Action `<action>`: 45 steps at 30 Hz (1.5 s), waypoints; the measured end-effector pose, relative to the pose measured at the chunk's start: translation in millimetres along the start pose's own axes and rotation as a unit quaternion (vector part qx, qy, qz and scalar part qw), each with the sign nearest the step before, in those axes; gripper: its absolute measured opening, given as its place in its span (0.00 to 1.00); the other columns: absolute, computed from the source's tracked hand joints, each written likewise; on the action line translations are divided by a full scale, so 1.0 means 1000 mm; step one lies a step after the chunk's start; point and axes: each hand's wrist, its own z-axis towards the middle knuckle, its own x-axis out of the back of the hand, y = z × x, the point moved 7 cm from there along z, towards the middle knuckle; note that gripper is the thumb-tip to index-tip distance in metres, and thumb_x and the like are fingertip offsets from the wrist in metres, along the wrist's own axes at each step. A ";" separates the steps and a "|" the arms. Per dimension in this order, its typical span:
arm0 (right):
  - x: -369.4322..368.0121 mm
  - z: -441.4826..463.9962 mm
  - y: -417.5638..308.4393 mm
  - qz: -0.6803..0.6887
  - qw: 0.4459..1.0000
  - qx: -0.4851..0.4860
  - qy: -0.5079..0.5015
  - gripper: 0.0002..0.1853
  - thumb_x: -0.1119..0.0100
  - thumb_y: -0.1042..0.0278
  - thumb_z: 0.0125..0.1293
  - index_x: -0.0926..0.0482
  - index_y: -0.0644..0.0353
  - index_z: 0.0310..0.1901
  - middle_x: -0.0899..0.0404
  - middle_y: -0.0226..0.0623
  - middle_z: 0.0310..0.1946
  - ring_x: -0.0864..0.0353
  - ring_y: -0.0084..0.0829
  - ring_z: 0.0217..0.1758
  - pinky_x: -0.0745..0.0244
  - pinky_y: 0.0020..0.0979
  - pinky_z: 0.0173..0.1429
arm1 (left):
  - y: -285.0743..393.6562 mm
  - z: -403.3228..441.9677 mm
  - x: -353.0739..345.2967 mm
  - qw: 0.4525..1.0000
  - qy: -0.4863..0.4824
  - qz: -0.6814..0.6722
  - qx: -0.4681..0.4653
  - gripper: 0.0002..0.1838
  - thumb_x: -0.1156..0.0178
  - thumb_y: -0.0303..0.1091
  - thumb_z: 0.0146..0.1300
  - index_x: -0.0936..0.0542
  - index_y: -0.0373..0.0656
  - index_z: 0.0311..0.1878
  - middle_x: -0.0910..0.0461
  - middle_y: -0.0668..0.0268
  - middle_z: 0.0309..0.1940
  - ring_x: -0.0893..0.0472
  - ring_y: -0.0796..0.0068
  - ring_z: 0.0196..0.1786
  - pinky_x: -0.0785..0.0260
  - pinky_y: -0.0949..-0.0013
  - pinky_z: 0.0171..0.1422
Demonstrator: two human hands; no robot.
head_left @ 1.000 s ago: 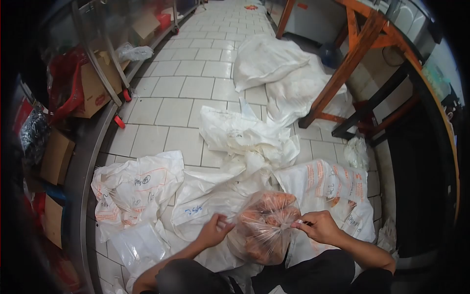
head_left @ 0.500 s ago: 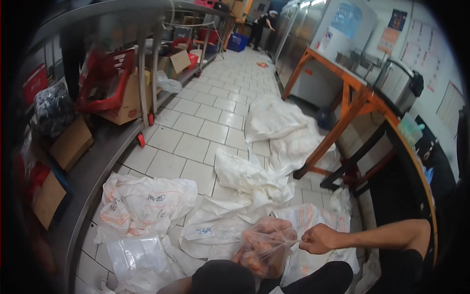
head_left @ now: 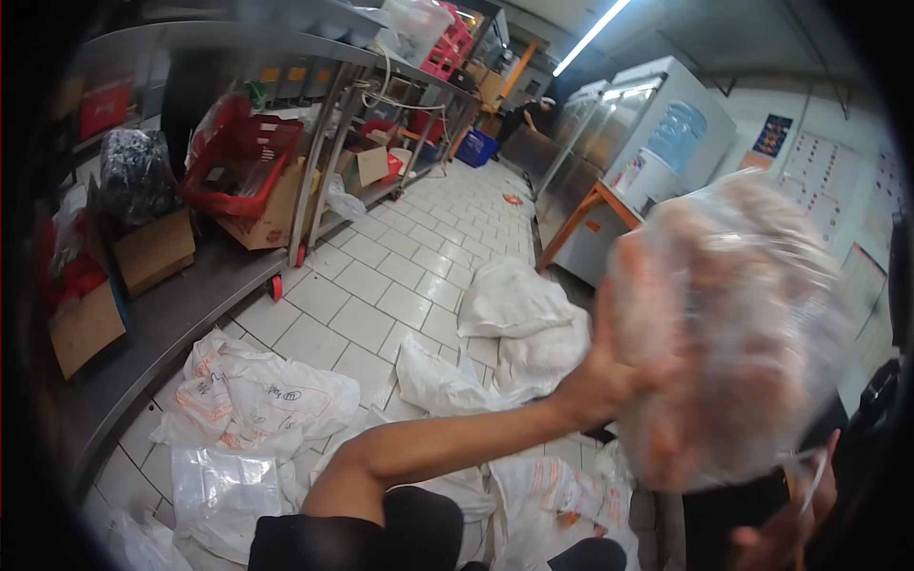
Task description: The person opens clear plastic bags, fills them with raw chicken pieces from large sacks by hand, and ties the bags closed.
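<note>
A clear plastic bag (head_left: 733, 333) filled with orange-pink pieces is held up at the right, large and partly blurred. My left hand (head_left: 609, 371) presses against its left side, with the arm stretched across the view; some fingers are hidden behind the bag. Below the bag's lower right, my right hand (head_left: 800, 509) grips the thin twisted plastic neck. A white sack with orange print (head_left: 562, 504) lies on the floor below, and another printed sack (head_left: 276, 395) lies at the left. Folded clear plastic (head_left: 224, 485) rests at the lower left.
Filled white sacks (head_left: 514, 300) lie mid-floor. At the left, a metal shelf (head_left: 190, 314) carries a red crate (head_left: 248, 167) and cardboard boxes (head_left: 157, 252). A wooden stand (head_left: 571, 228) with a water dispenser is behind the bag. A person (head_left: 538, 114) stands far back.
The bag has risen from between my knees to the upper right, with both hands moving along. My left hand now shows at its side. The view has tilted up and turned.
</note>
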 end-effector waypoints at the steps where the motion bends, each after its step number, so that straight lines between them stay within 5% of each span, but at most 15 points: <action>1: -0.021 0.000 0.019 0.002 1.000 -0.021 -0.016 0.40 0.38 0.43 0.61 0.36 0.59 0.69 0.38 0.46 0.66 0.37 0.49 0.67 0.40 0.55 0.67 | 0.012 0.014 -0.024 0.992 -0.003 0.103 -0.077 0.67 0.29 0.48 0.56 0.77 0.35 0.73 0.62 0.45 0.75 0.56 0.53 0.78 0.57 0.56 0.78; 7: -0.181 0.001 0.114 0.017 0.987 -0.114 -0.110 0.39 0.39 0.45 0.63 0.37 0.61 0.69 0.37 0.48 0.66 0.37 0.49 0.67 0.40 0.52 0.68 | 0.053 0.019 -0.107 0.964 -0.001 0.060 -0.257 0.59 0.34 0.43 0.59 0.70 0.36 0.75 0.68 0.43 0.76 0.66 0.43 0.79 0.69 0.49 0.79; 9: -0.233 0.001 0.138 0.017 0.984 -0.129 -0.125 0.39 0.40 0.45 0.63 0.38 0.61 0.69 0.37 0.49 0.66 0.36 0.49 0.67 0.40 0.50 0.68 | 0.069 0.002 -0.083 0.928 0.191 0.043 -0.316 0.19 0.39 0.36 0.66 0.23 0.26 0.48 0.20 0.48 0.40 0.19 0.54 0.44 0.23 0.56 0.49; 11: -0.277 0.002 0.167 0.019 0.981 -0.141 -0.131 0.39 0.40 0.46 0.63 0.38 0.62 0.69 0.37 0.50 0.65 0.36 0.49 0.67 0.40 0.49 0.69 | 0.048 -0.002 -0.053 0.922 0.212 0.018 -0.324 0.23 0.37 0.39 0.65 0.23 0.25 0.51 0.19 0.47 0.41 0.18 0.50 0.45 0.24 0.56 0.48; 12: -0.296 0.007 0.183 0.014 0.981 -0.142 -0.131 0.39 0.40 0.46 0.64 0.38 0.62 0.69 0.37 0.50 0.65 0.36 0.48 0.67 0.40 0.48 0.69 | 0.021 0.011 -0.045 0.935 0.105 0.218 -0.260 0.38 0.35 0.41 0.62 0.46 0.31 0.63 0.42 0.45 0.58 0.42 0.46 0.62 0.47 0.53 0.64; 15: -0.338 0.053 0.241 -0.019 0.985 -0.141 -0.098 0.38 0.41 0.47 0.64 0.38 0.63 0.69 0.37 0.51 0.65 0.36 0.48 0.68 0.40 0.46 0.69 | -0.002 0.057 0.019 0.937 0.047 0.290 -0.190 0.58 0.33 0.46 0.57 0.64 0.33 0.75 0.58 0.44 0.75 0.53 0.44 0.77 0.58 0.51 0.78; 17: -0.367 0.112 0.294 -0.081 0.986 -0.127 -0.069 0.38 0.41 0.47 0.65 0.39 0.63 0.69 0.36 0.52 0.65 0.36 0.48 0.68 0.40 0.45 0.70 | -0.042 0.142 0.105 0.967 0.067 0.218 -0.119 0.61 0.31 0.50 0.54 0.62 0.33 0.75 0.48 0.44 0.74 0.46 0.49 0.76 0.55 0.53 0.78; 19: -0.399 0.203 0.333 -0.186 0.978 -0.093 -0.015 0.38 0.42 0.48 0.65 0.39 0.64 0.69 0.36 0.52 0.65 0.35 0.48 0.68 0.40 0.44 0.70 | -0.059 0.224 0.228 0.786 0.304 0.533 -0.077 0.59 0.31 0.53 0.52 0.57 0.38 0.76 0.47 0.36 0.71 0.40 0.42 0.72 0.41 0.46 0.71; 20: -0.414 0.254 0.342 -0.221 0.972 -0.078 0.010 0.38 0.42 0.48 0.66 0.39 0.64 0.69 0.36 0.53 0.65 0.35 0.48 0.68 0.40 0.43 0.71 | -0.059 0.246 0.280 0.610 0.293 0.727 0.115 0.57 0.32 0.55 0.51 0.53 0.38 0.76 0.49 0.39 0.73 0.43 0.37 0.73 0.45 0.31 0.68; 21: -0.430 0.298 0.343 -0.166 0.983 -0.074 -0.001 0.37 0.42 0.49 0.66 0.39 0.64 0.69 0.36 0.53 0.65 0.35 0.48 0.68 0.40 0.42 0.71 | -0.056 0.257 0.322 0.322 0.225 0.919 0.031 0.51 0.35 0.54 0.55 0.48 0.43 0.75 0.45 0.40 0.72 0.41 0.34 0.71 0.46 0.22 0.62; 23: -0.475 0.368 0.320 0.207 0.965 -0.140 -0.080 0.34 0.46 0.41 0.66 0.29 0.68 0.59 0.36 0.59 0.65 0.35 0.50 0.67 0.40 0.45 0.70 | -0.023 0.233 0.360 0.515 0.265 0.813 0.058 0.38 0.37 0.48 0.59 0.37 0.43 0.69 0.32 0.44 0.63 0.32 0.43 0.66 0.40 0.33 0.62; 27: -0.663 0.259 0.191 0.211 0.901 -0.152 -0.348 0.34 0.52 0.39 0.66 0.28 0.62 0.61 0.31 0.54 0.64 0.33 0.51 0.67 0.39 0.44 0.71 | -0.040 0.042 0.452 0.396 0.214 0.799 0.398 0.45 0.36 0.43 0.58 0.49 0.49 0.75 0.41 0.46 0.70 0.37 0.45 0.70 0.40 0.39 0.67; 33: -0.783 -0.074 0.001 0.308 0.764 -0.071 -0.562 0.22 0.44 0.52 0.60 0.19 0.57 0.50 0.22 0.47 0.55 0.23 0.49 0.57 0.28 0.42 0.62 | -0.057 -0.186 0.504 0.323 0.162 0.771 0.525 0.50 0.34 0.44 0.56 0.55 0.46 0.74 0.41 0.42 0.66 0.29 0.43 0.63 0.33 0.42 0.62; 39: -0.699 -0.120 0.006 0.366 0.880 -0.096 -0.286 0.15 0.41 0.62 0.59 0.18 0.61 0.45 0.21 0.47 0.51 0.22 0.47 0.56 0.27 0.42 0.61 | -0.111 -0.212 0.472 0.288 0.036 0.760 0.582 0.49 0.34 0.44 0.56 0.54 0.48 0.75 0.41 0.44 0.67 0.29 0.44 0.64 0.33 0.43 0.62; 45: -0.666 -0.139 0.037 0.392 0.860 -0.227 -0.237 0.15 0.40 0.62 0.60 0.18 0.63 0.44 0.20 0.47 0.49 0.23 0.46 0.56 0.29 0.39 0.62 | -0.192 -0.199 0.420 0.406 -0.024 0.729 0.551 0.49 0.34 0.45 0.56 0.53 0.47 0.75 0.40 0.43 0.66 0.26 0.46 0.61 0.31 0.46 0.61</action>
